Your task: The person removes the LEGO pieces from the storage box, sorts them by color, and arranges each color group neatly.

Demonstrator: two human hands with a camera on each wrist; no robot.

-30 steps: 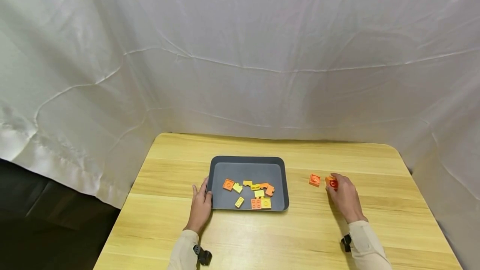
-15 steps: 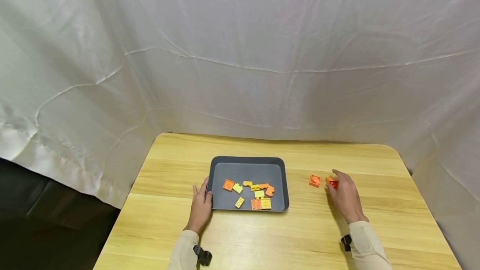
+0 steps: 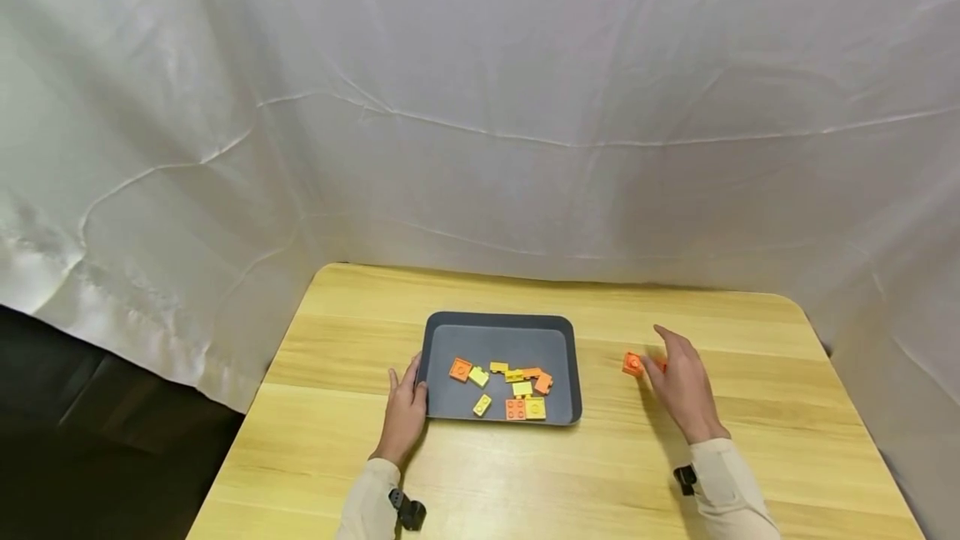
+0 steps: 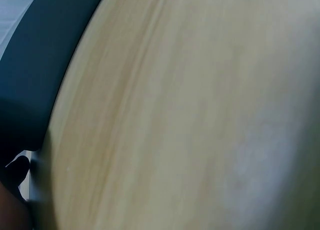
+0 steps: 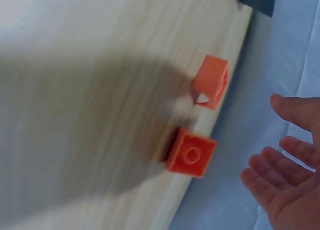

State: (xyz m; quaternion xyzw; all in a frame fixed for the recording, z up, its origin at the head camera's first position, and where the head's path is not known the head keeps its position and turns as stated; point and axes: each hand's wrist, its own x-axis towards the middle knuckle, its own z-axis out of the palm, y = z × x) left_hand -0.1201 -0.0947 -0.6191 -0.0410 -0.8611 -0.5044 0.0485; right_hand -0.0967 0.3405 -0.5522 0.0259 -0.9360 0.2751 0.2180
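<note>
My left hand (image 3: 402, 419) lies at the left side of a dark grey tray (image 3: 498, 319), its fingers extended along the rim. In the left wrist view the thumb (image 4: 19, 170) shows beside the tray's dark wall. My right hand (image 3: 684, 390) holds nothing, thumb and fingers spread apart, over the right part of the table. Just left of it sits an orange toy brick (image 3: 633, 363), and a second orange brick (image 3: 663, 365) is mostly hidden behind the hand. In the right wrist view, one brick (image 5: 212, 82) stands near another brick (image 5: 192, 154) with a hollow, ringed face.
Several orange and yellow bricks (image 3: 522, 389) lie scattered in the tray, mostly toward its front and right. The wooden table (image 3: 540, 482) extends around the tray. A pale hanging cloth (image 3: 480, 198) encloses the back and sides.
My right hand has let go of the orange brick it held and opened, shifting slightly left. The left hand stays at the tray, and the head view has shifted slightly.
</note>
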